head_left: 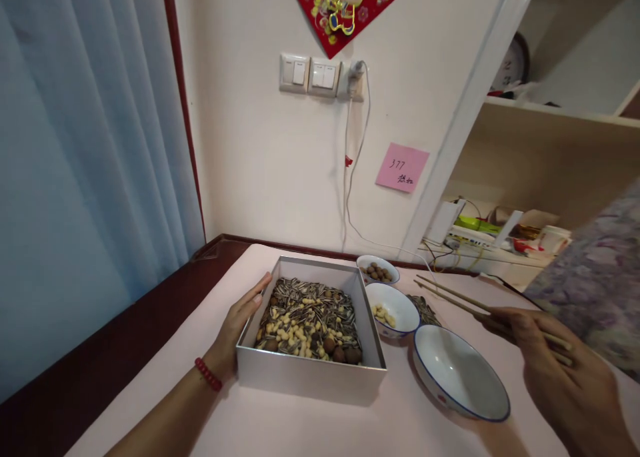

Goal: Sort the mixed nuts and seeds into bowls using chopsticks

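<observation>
A shallow grey box (305,373) sits on the pale pink table, filled with striped sunflower seeds, yellow beans and brown nuts. My left hand (237,327) lies flat against the box's left wall, fingers stretched out. My right hand (555,363) is closed on a pair of wooden chopsticks (450,295), whose tips hang above a bowl of sunflower seeds (424,308). Beside the box stand a small bowl of brown nuts (378,270), a bowl of yellow beans (393,308) and a bigger empty white bowl (460,370).
The table (320,423) stands against a white wall with switches, a plugged-in charger cable (350,163) and a pink note (402,167). A blue curtain hangs at left. Cluttered shelves (500,233) lie at the right, and flowered fabric (595,283) covers the right table edge.
</observation>
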The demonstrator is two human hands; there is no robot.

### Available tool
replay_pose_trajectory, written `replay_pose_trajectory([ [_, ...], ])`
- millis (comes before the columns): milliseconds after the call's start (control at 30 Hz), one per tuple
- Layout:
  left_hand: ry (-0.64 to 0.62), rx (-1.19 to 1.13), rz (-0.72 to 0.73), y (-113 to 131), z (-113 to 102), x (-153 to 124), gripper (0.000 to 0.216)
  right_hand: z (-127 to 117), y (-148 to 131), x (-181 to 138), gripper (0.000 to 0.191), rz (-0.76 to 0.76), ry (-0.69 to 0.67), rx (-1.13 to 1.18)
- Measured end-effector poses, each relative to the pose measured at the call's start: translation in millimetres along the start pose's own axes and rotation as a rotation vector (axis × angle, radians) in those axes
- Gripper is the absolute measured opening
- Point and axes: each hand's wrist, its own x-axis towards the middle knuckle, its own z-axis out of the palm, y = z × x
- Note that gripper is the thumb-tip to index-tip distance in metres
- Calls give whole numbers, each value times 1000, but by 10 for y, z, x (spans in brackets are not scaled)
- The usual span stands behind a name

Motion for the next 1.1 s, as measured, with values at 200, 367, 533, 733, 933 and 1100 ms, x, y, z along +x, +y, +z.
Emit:
replay_pose_trajectory([
  [200, -3, 18, 12, -18, -12, 15, 54, 146, -115, -62, 39, -102, -45, 102],
  [367, 2, 3, 4, -12, -12, 10, 55, 486, -382, -235, 30, -233, -237, 186],
  [533, 8, -9, 19, -5, -10, -6, 56, 954, -591, -458, 26, -287, -545, 261],
  [733, 18, -32, 3, 57, 34, -45, 54, 1402, -732, -533, 31, -353, -750, 256],
  [933, 9, -46, 8, 40, 22, -39, 51, 1603, -788, -518, 32, -346, -829, 225],
  [1100, -12, -68, -3, 16, 3, -34, 52, 1659, -817, -537, 33, -341, -850, 209],
])
